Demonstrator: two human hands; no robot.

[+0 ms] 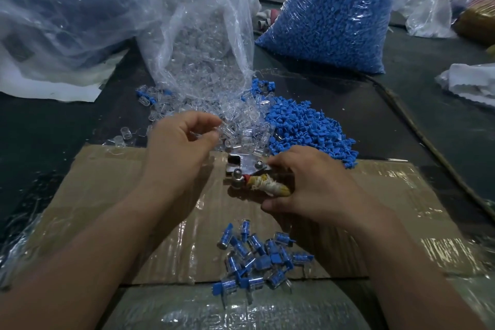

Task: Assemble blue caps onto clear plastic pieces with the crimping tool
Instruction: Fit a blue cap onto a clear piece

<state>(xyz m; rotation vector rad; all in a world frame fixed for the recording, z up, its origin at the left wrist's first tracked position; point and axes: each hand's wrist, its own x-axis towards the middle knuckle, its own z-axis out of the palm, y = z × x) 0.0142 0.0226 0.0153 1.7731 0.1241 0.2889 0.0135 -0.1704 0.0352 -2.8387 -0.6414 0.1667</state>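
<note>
A: Left fingers?
B: Left hand (pixel 182 147) had thumb and index curled in close, tips at the near edge of the clear pieces (pixel 241 128). Too blurred to say if 1 was pinched between them, so cannot tell.
A: Right?
B: Right hand (pixel 318 185) was wrapped round the cloth-bound handle of the crimping tool (pixel 249 169), thumb under, fingers over the top. The metal head pointed left toward the other hand, down on the cardboard (pixel 107 195).
A: Why that way?
B: My read: the head faced the feeding hand so a part could go straight in. The wrapping was likely for comfort over many squeezes.
A: Stock?
B: Clear pieces spilled out of the clear-piece bag (pixel 203 35), just behind the tool. Loose blue caps (pixel 308 128) were heaped right beside them, behind the right hand. Both were a short reach away. A full cap bag (pixel 329 13) sat further back.
A: Output?
B: Finished pieces (pixel 257 257), clear with blue inside, lay in 1 small heap on the cardboard nearest the person. They were well apart from the raw stock, probably to avoid mixing.
A: Step?
B: Looked like picking the next clear piece. Plenty left to do.
</note>
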